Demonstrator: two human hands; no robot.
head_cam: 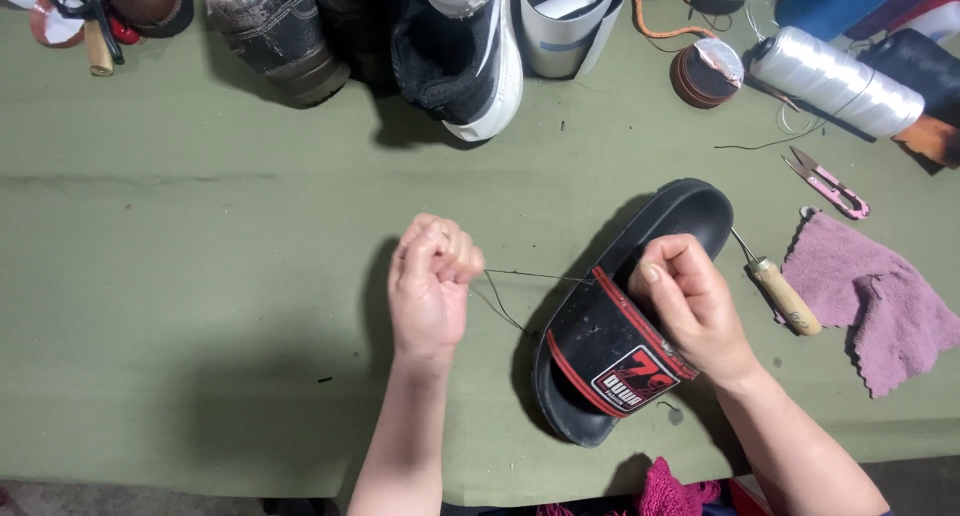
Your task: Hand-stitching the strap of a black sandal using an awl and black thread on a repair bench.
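Observation:
A black slide sandal [600, 336] with a red-edged strap lies tilted on the green table [200, 276]. My right hand [690, 301] rests on the strap's upper edge, fingers pinched there. My left hand [432, 281] is closed into a fist to the left of the sandal, gripping a dark thread [505, 296] that runs taut from the fist to the strap. An awl with a wooden handle [782, 294] lies just right of the sandal, not held.
A pink cloth [880, 301] and pink thread snips [828, 184] lie at the right. A white thread spool [835, 81] and a brown tape roll [705, 73] sit at the back right. Several shoes [460, 46] line the far edge.

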